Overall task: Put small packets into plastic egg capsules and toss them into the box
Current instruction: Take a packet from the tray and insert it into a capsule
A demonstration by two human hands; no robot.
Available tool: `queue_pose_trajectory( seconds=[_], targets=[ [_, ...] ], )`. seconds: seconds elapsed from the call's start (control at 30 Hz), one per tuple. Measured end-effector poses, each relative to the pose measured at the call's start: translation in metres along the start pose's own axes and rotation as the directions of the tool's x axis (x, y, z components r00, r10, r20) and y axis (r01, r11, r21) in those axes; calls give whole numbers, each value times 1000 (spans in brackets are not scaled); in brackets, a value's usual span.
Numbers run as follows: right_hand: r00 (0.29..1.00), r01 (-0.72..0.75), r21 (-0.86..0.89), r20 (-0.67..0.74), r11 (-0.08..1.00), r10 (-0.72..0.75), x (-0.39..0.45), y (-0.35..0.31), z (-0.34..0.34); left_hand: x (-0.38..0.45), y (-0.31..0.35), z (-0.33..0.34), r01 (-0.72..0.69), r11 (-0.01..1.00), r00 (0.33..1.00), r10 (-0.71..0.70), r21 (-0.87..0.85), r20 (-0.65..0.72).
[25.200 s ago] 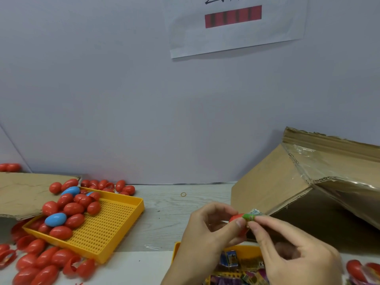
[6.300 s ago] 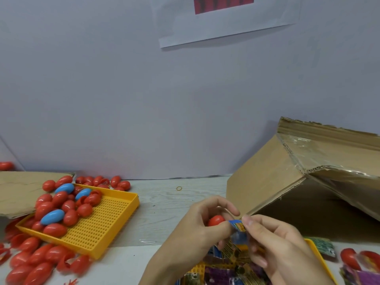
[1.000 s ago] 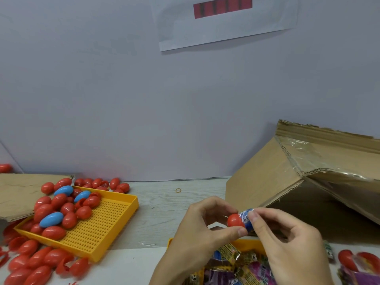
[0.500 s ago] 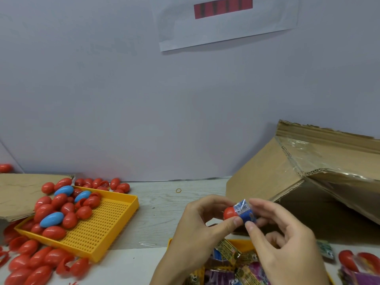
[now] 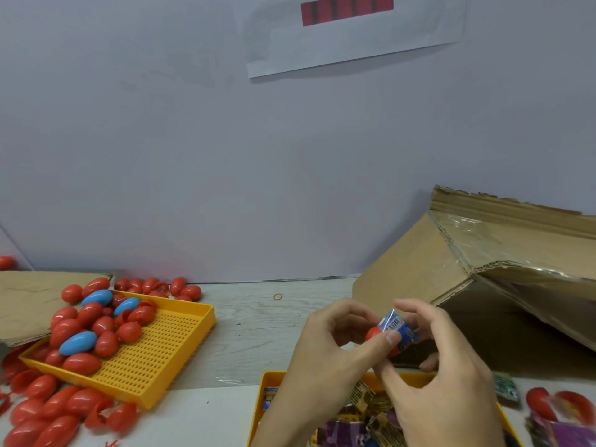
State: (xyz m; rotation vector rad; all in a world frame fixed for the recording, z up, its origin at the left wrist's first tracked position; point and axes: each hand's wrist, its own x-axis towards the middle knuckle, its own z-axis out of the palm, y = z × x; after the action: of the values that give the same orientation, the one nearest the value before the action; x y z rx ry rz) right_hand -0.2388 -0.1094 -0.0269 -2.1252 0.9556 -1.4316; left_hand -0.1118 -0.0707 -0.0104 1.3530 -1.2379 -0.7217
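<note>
Head view: our left hand point(image 5: 325, 356) pinches a red capsule half point(image 5: 374, 333) between thumb and fingers, near the tabletop's front edge, just above the yellow packet tray point(image 5: 267, 382). Our right hand point(image 5: 442, 372) pinches the blue packet point(image 5: 398, 329) against it. A moment ago the packet's end poked upward; now it lies turned across the capsule's mouth, not yet inside, so we judge the stuffing step unfinished and the capsule still unclosed. The cardboard box point(image 5: 419, 269) gapes toward us at the tabletop's right edge. Spare capsules fill the perforated tray point(image 5: 154, 359) at the left.
</note>
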Motion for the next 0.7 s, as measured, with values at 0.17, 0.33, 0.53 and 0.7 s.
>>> queue_pose_trajectory(
  seconds=[0.17,0.33,0.53,0.7],
  targets=[
    [999,19,1,-35,1000,-19,-1,-2,0,0,-2,0,18,999,1000,-18,-44,1],
    [999,23,19,-31,1000,-22,-1,0,0,0,-6,-2,80,995,996,-77,-59,52],
    [1000,18,32,21,999,-19,-2,2,0,0,-7,-5,122,991,989,-126,60,72],
    [999,12,53,32,999,-13,-3,4,1,-2,-1,-1,153,988,980,-153,12,130]
  ],
)
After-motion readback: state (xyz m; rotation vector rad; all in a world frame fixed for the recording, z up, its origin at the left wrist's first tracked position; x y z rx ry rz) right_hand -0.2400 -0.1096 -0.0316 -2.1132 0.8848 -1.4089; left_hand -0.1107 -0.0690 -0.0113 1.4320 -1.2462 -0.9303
